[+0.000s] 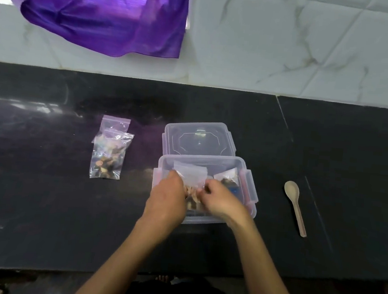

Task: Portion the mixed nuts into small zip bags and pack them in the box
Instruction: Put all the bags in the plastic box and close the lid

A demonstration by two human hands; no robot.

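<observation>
At far left of the dark counter (41,191): a filled zip bag of mixed nuts (108,156), lying flat, overlapping a second, seemingly empty zip bag (115,124) behind it; both well apart from the box, not yet packed.

Toward the middle: clear plastic box (251,195), open, its lid (199,138) lying flat just beyond the far wall. Inside, at the right end, another packed bag (226,178) with dark contents.

Over the box's near half: left hand (168,199), fingers curled, pinching the left edge of a nut bag (192,177) held partly inside the box; right hand (218,201), fingers likewise curled, pinching the same bag's right side. Neither hand slack; both grasping that one bag. Whether the zip strip is fully pressed closed cannot be told.

Likely risks: an unsealed strip letting nuts spill into the box when tipped or pushed down; too hard a squeeze crushing the nuts or popping the seal; crowding against the packed bag on the right, leaving no room for the bag still out on the counter.

At right, near the counter seam: a wooden spoon (294,204), idle, well apart from the box.
</observation>
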